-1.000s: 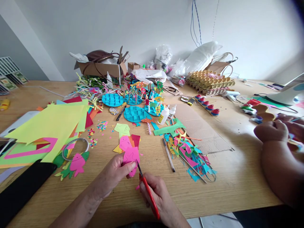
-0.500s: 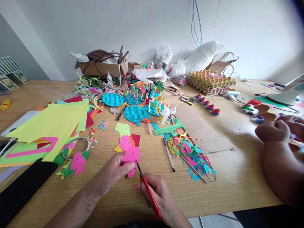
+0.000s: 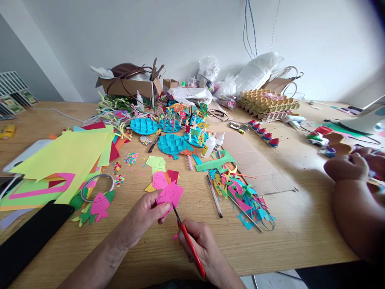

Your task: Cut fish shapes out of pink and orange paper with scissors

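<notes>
Near the front edge of the table (image 3: 285, 237), left hand (image 3: 150, 210) has the pink paper (image 3: 174, 192) pinched, thumb on top; right hand (image 3: 198, 241) is closed around the red scissors (image 3: 191, 249).

Writing: glue bottles (image 3: 208, 146) carry labels, text too small to read. Pink paper has dark drawn lines, no words that I can make out. Same kind of line drawing on the light green paper (image 3: 155, 162) farther back.

Edges/room: front table edge runs under the forearms. Bare wood strip between right hand and the clear pen (image 3: 214, 196); wider wood area right of the paper scraps (image 3: 246, 194), up to the other person's arm (image 3: 345, 200). Cardboard sheet (image 3: 255, 168) lies behind and right of the scraps. Left side tighter: black object (image 3: 33, 241) slants in from the near left corner, ring (image 3: 113, 182) and pink fish cutout (image 3: 100, 204) just beyond its tip. Pink paper's far side overlaps the small coloured pieces (image 3: 172, 176) in view.

Pose: left forearm comes up from lower left, fingers under the paper. Right forearm from lower right, scissors handles toward the wearer, blades pointing away and left, tip at paper's right-hand edge. Blade gap: cannot tell.
</notes>
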A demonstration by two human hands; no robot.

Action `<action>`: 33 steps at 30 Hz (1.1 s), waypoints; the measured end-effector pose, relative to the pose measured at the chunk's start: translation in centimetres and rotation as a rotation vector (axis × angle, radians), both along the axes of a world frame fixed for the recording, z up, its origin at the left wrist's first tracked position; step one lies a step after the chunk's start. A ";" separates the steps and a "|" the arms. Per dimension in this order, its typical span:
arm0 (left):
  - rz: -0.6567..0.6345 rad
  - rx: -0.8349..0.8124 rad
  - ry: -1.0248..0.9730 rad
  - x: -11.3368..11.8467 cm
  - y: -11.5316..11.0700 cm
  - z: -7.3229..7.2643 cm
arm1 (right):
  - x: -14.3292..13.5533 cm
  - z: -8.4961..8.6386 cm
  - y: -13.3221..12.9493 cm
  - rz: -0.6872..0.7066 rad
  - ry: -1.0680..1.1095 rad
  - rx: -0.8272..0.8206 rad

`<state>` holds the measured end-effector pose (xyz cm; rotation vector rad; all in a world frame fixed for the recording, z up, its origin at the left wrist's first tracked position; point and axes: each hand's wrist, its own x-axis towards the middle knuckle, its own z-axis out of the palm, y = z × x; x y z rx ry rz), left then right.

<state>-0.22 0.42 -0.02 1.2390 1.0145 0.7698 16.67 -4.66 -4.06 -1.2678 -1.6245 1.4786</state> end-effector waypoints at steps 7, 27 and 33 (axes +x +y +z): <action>-0.018 0.016 -0.006 -0.3 0.0 -0.2 | 0.1 0.0 0.1 0.016 -0.011 0.019; -0.020 -0.010 -0.060 -0.4 0.2 -0.3 | 0.2 0.3 0.2 0.016 -0.036 0.066; 0.030 -0.059 -0.124 0.0 -0.1 0.0 | 0.2 0.0 0.2 0.010 -0.032 0.059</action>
